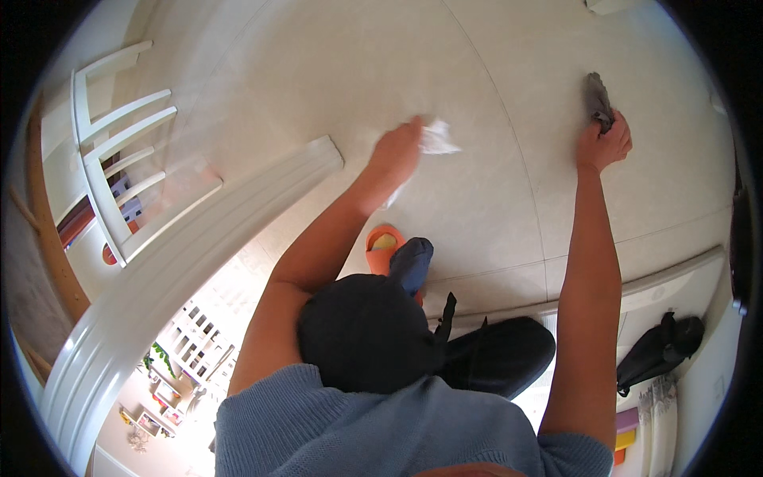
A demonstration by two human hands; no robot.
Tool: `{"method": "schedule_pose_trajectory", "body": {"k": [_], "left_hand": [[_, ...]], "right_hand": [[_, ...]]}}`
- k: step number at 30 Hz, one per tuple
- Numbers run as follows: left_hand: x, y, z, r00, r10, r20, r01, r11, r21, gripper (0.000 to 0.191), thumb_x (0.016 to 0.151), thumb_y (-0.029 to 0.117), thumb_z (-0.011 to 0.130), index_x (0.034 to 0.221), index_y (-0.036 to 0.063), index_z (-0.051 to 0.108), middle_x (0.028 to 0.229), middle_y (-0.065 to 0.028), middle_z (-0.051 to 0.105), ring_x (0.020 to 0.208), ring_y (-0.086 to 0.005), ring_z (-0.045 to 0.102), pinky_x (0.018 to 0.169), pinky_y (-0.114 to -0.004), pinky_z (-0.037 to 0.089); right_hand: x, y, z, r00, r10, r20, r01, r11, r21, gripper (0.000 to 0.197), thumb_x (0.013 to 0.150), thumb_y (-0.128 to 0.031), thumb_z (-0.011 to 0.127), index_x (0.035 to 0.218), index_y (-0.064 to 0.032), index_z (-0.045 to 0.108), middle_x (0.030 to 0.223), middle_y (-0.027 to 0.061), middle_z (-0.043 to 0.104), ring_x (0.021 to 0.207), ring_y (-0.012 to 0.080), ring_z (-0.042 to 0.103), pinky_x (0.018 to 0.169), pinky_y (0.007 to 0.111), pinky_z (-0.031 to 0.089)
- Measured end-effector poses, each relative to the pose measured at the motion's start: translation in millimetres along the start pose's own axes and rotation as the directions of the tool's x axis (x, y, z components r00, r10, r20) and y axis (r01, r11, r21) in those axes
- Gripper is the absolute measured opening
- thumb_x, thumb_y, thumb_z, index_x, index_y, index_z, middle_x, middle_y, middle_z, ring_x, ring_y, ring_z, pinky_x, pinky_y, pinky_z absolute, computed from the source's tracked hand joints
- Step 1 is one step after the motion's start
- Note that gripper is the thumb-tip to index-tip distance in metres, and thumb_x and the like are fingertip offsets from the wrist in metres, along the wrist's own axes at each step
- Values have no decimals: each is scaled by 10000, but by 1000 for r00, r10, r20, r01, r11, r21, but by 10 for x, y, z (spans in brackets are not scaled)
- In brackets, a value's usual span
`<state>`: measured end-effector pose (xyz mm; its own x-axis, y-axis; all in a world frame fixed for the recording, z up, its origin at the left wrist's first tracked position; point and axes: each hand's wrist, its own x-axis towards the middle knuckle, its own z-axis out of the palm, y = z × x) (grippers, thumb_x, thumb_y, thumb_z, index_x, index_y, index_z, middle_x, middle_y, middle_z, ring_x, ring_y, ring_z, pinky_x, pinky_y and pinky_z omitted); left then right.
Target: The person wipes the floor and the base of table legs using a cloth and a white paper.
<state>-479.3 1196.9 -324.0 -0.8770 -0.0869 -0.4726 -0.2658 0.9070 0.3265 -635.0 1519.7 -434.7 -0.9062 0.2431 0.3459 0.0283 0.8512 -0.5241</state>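
Note:
My left hand (398, 149), slightly blurred, holds a crumpled white cloth or tissue (440, 138) low over the pale tiled floor (489, 197). Part of something white also shows under that wrist. Farther right, my right hand (607, 140) grips a bunched dark grey cloth (597, 98), whose free end points away from me. One foot in a dark blue sock (411, 262) is beside an orange slipper (378, 238), below my left hand.
A white moulded frame or rail (226, 220) runs diagonally on the left, with a white slatted rack (98, 173) beyond it. At the lower right, a black bag (667, 346) lies near a pale curtain (656, 417).

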Motion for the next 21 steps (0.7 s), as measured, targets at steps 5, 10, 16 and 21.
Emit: {"method": "schedule_pose_trajectory", "body": {"k": [5,10,16,21], "left_hand": [[-774,-343,58,969,138,-205,-211,891,-401,462,732,-50,523,1184,41,512,989,-188,562,929,-342,559,764,-377,480],[-1988,-1820,1006,718,-539,-440,159,743,-651,400,766,-70,455,1151,3,535,1160,-178,546,1124,-338,504,971,-410,390],[-1296,-1198,1399,795,-404,-452,351,915,-199,345,762,169,594,1062,-1,584,1194,-235,491,1236,-427,339,1045,-495,277],[-449,195,1203,781,298,-550,-446,881,-156,337,680,-34,594,1010,28,579,1185,-188,502,1208,-401,418,1013,-474,343]], "right_hand": [[68,51,-13,999,36,6,-36,998,-49,381,721,-142,554,1101,-151,584,1191,23,560,1143,297,419,958,483,297],[256,432,43,977,72,200,-115,971,208,300,773,-120,562,1068,-70,585,1069,64,600,1042,255,506,900,388,402],[-19,49,-918,881,376,288,-473,652,593,200,868,-69,567,1051,13,561,958,38,593,815,93,555,720,221,464],[-506,234,-1314,859,421,291,-506,610,609,222,861,-76,604,1066,-7,557,962,44,600,843,105,569,750,234,475]]}}
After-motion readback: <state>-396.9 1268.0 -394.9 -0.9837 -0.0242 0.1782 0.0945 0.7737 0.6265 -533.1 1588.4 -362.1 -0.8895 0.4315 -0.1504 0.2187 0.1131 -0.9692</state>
